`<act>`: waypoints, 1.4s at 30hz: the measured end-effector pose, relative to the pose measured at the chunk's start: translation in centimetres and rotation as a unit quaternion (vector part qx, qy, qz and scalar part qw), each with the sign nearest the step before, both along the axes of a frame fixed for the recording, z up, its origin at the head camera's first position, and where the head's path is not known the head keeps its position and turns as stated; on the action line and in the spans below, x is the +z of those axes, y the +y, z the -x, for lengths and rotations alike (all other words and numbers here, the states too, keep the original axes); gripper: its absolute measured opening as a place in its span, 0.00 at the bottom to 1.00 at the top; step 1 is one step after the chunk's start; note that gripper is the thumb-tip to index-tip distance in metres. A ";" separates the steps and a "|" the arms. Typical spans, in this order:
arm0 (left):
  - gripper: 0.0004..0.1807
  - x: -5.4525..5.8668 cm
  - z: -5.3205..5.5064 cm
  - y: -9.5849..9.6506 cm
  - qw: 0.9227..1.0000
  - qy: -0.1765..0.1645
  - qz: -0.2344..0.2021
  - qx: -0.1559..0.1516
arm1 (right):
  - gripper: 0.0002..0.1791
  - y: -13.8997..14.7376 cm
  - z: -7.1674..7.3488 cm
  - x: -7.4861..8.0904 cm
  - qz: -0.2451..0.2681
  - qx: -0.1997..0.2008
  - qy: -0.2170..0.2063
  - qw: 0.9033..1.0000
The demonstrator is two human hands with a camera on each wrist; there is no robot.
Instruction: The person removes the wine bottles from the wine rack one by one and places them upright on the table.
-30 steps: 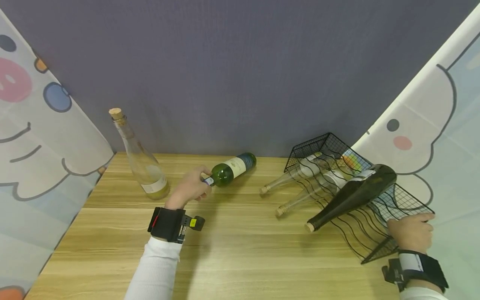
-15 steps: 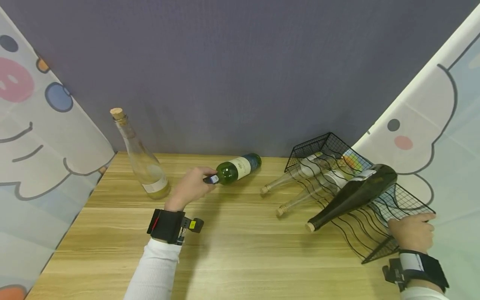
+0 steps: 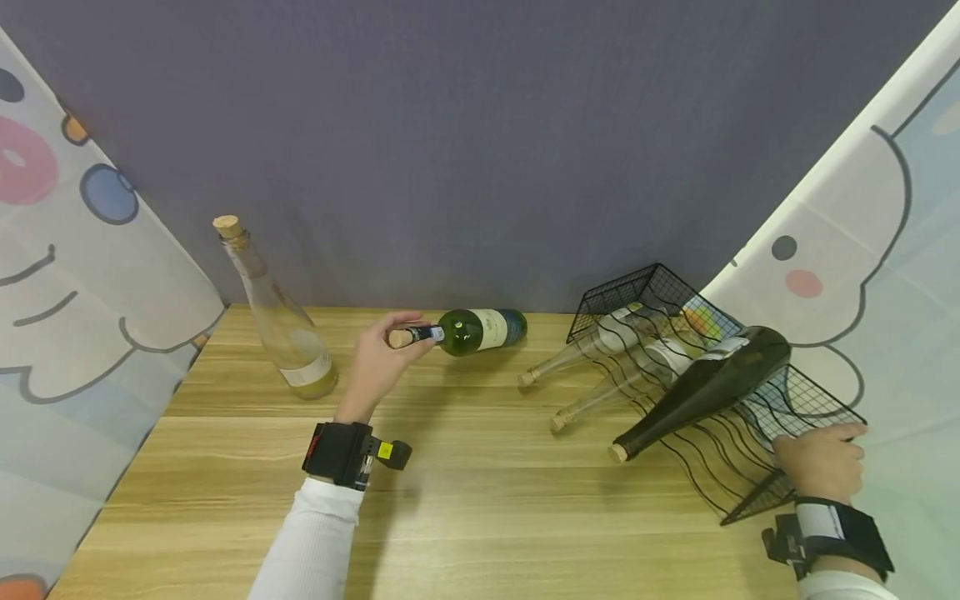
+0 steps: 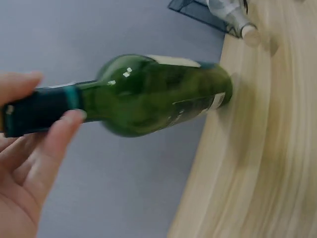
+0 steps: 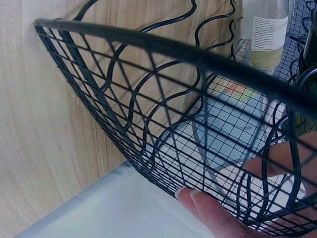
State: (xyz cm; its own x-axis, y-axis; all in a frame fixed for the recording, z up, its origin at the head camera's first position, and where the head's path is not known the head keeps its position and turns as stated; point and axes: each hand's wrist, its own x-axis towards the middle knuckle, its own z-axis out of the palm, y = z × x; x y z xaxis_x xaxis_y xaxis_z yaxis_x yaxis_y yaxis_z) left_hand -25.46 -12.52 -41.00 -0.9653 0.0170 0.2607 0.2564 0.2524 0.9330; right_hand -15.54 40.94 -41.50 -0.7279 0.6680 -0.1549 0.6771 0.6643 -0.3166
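Observation:
My left hand (image 3: 378, 362) pinches the dark-capped neck of a green wine bottle (image 3: 467, 332) between thumb and fingers, its cork showing past the hand. That bottle leans with its neck raised; in the left wrist view its base appears to touch the table. My right hand (image 3: 821, 462) grips the near right end of a black wire wine rack (image 5: 198, 57), with fingers on both sides of the mesh in the right wrist view. Across the rack lie a dark corked bottle (image 3: 720, 392) and two clear corked bottles, one farther (image 3: 618, 333) and one nearer (image 3: 660, 367).
A tall clear bottle (image 3: 288, 325) with a cork and a white label stands upright at the left of the wooden table (image 3: 525, 517). A grey backdrop (image 3: 450, 150) rises behind the table, with cartoon-printed sheets (image 3: 832, 292) at the sides.
My left hand has raised the green bottle's neck and turned, so the cork now shows. The bottle has shifted slightly right and upward in view. My right hand and the rack stay put.

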 end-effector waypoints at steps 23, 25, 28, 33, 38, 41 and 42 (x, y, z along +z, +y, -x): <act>0.18 -1.0 1.3 3.9 0.902 0.051 -0.429 0.022 | 0.51 0.1 0.1 0.1 0.002 -0.001 0.000 1.000; 0.18 -1.1 1.2 3.9 0.908 0.056 -0.415 0.013 | 0.51 0.1 0.1 0.0 0.004 -0.002 0.000 1.000; 0.17 -1.2 1.1 3.8 0.917 0.064 -0.393 0.007 | 0.51 0.1 0.2 0.0 0.006 -0.003 0.000 1.000; 0.18 -1.5 1.1 3.5 0.931 0.082 -0.355 0.000 | 0.51 0.0 0.1 0.0 0.004 0.003 -0.002 1.000; 0.19 -1.5 0.8 3.4 0.923 0.116 -0.365 -0.049 | 0.51 0.0 0.1 0.0 0.007 0.002 -0.001 1.000; 0.20 -1.3 0.5 3.4 0.911 0.134 -0.382 -0.081 | 0.51 0.0 0.1 0.1 0.009 -0.002 0.000 1.000; 0.20 -1.3 0.5 3.3 0.910 0.138 -0.382 -0.086 | 0.51 0.0 0.1 0.1 0.009 -0.003 0.001 1.000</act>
State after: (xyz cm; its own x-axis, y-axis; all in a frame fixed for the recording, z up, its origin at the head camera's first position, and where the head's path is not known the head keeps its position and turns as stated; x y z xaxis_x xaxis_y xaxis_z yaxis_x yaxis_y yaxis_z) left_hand -25.97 -9.19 -42.32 -0.8616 -0.1267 0.4916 0.4821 -0.5077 0.7140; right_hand -15.66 40.97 -41.40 -0.7238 0.6699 -0.1653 0.6808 0.6542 -0.3295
